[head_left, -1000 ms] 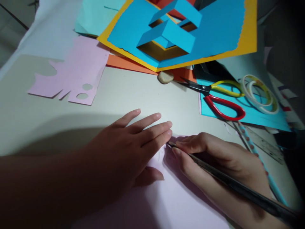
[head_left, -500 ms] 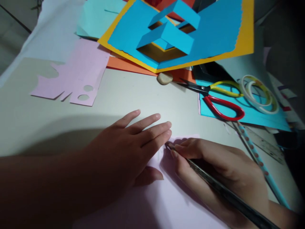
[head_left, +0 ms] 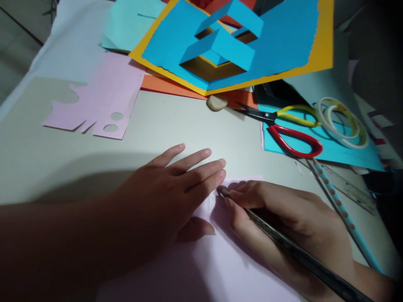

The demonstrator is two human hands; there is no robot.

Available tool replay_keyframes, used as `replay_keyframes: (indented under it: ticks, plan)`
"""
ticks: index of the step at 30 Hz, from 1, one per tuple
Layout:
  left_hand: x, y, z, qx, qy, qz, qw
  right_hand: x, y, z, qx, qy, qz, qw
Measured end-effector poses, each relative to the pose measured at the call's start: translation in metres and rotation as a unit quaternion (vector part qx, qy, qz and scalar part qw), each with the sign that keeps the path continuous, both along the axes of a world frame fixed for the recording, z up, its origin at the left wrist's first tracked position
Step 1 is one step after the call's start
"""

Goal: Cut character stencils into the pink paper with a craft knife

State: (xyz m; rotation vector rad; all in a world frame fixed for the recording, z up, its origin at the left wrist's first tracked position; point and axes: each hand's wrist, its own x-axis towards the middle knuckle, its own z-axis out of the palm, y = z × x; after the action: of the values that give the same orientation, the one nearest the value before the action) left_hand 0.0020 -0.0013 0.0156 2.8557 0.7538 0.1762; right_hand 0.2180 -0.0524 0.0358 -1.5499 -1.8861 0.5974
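Note:
My left hand (head_left: 176, 188) lies flat with its fingers spread, pressing on the top part of a pale pink sheet (head_left: 226, 268). In my right hand (head_left: 292, 222) a dark pencil (head_left: 283, 243) is gripped between thumb and fingers. Its tip touches the sheet just beside my left fingertips, near faint marks. Beyond my hands, at the back left, rests a cut pink paper (head_left: 107, 92) with two round holes and jagged edges.
A blue and yellow pop-up card (head_left: 277, 42) stands at the back. Scissors (head_left: 267, 116), an eraser (head_left: 216, 102), tape rolls (head_left: 359, 134), a dotted blue pencil (head_left: 346, 218), a ruler (head_left: 354, 191) and blue paper (head_left: 340, 157) lie at the right.

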Motion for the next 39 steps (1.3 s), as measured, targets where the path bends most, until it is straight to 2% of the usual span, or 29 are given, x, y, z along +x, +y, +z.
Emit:
replay_keyframes:
  ticks: [5, 9, 14, 18, 24, 29, 39]
  plan:
    - [-0.001, 0.003, -0.004, -0.004, -0.004, -0.019, 1.000, 0.004, 0.000, 0.005, -0.037, 0.027, -0.024, 0.999]
    - [-0.001, 0.005, -0.009, -0.025, -0.012, -0.021, 0.999, 0.012, 0.002, 0.003, -0.083, 0.061, -0.036, 0.994]
    - [-0.001, 0.007, -0.012, -0.042, -0.033, -0.024, 0.998, 0.012, 0.005, 0.006, -0.169, 0.153, 0.004, 0.974]
    - [-0.001, 0.008, -0.014, -0.047, -0.049, -0.021, 0.997, 0.008, 0.006, 0.012, -0.174, 0.176, 0.001, 0.969]
    - [-0.001, 0.010, -0.015, -0.042, -0.055, -0.026, 0.997, 0.014, 0.012, 0.005, -0.191, 0.172, 0.051, 0.965]
    - [-0.001, 0.010, -0.014, -0.043, -0.050, -0.020, 0.998, 0.010, 0.009, 0.010, -0.196, 0.133, 0.013, 0.972]
    - [-0.001, 0.011, -0.013, -0.041, -0.031, -0.018, 0.998, 0.008, 0.008, 0.009, -0.171, 0.103, 0.000, 0.980]
